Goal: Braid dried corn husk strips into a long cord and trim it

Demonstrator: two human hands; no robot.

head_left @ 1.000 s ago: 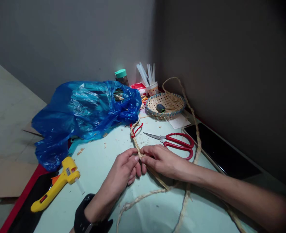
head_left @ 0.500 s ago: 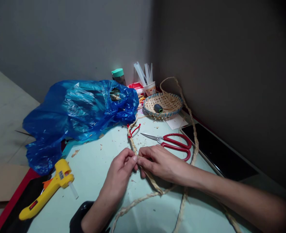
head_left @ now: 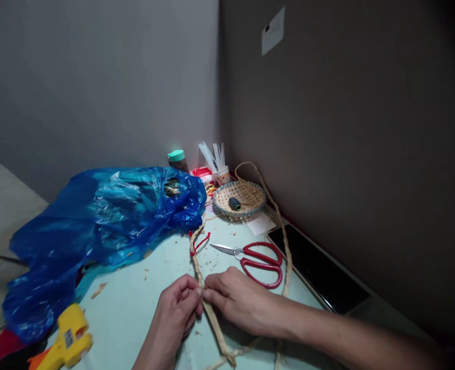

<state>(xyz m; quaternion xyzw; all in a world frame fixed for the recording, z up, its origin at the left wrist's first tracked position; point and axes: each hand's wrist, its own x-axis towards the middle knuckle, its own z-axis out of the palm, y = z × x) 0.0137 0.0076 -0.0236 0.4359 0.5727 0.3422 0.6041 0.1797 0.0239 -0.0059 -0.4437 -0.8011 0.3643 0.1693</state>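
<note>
A braided straw rope (head_left: 197,262) runs from the blue plastic bag (head_left: 96,226) toward me over the pale green table (head_left: 134,308). My left hand (head_left: 177,313) and my right hand (head_left: 237,300) meet on it, each pinching the braid with thumb and fingers, fingertips almost touching. Below my hands the rope forks into loose strands near the bottom edge. A red cord (head_left: 199,242) is tied on the rope farther up. Another length of braid (head_left: 285,246) loops from the woven basket (head_left: 239,199) past my right forearm.
Red-handled scissors (head_left: 256,259) lie just beyond my right hand. A yellow glue gun (head_left: 63,341) sits at the lower left. A dark tablet (head_left: 315,267) lies along the right wall. At the back corner stand a cup of glue sticks (head_left: 217,164) and a green-capped bottle (head_left: 177,159).
The view has tilted up, so everything sits lower in frame and a paper on the wall shows. Both hands keep pinching the braid at about the same spot.
</note>
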